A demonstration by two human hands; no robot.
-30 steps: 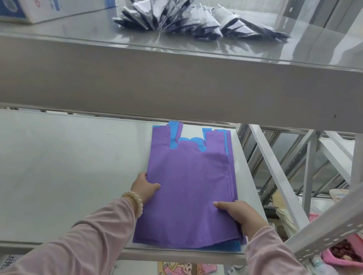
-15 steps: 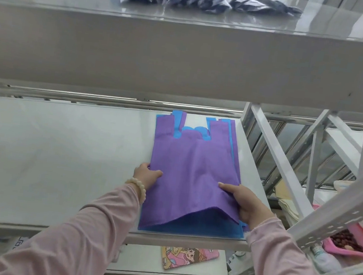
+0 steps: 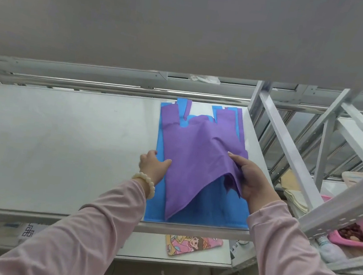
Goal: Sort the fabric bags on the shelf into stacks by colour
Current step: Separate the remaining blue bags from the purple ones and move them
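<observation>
Two hands work the purple bag (image 3: pixel 191 157): right hand (image 3: pixel 253 181) pinches its raised corner; left hand (image 3: pixel 152 168) has its thumb on the edge, grip unclear. Under the fingers, blue bag (image 3: pixel 212 208) on grey shelf (image 3: pixel 59 144); pink tray (image 3: pixel 351 240) to their right; upper shelf (image 3: pixel 191 23) above.

Person wears pale pink long sleeves — left sleeve (image 3: pixel 84 235) and right sleeve (image 3: pixel 294 256) both softly creased — plus a cream bead bracelet (image 3: pixel 147 182) behind the left hand (image 3: pixel 152 164).
</observation>
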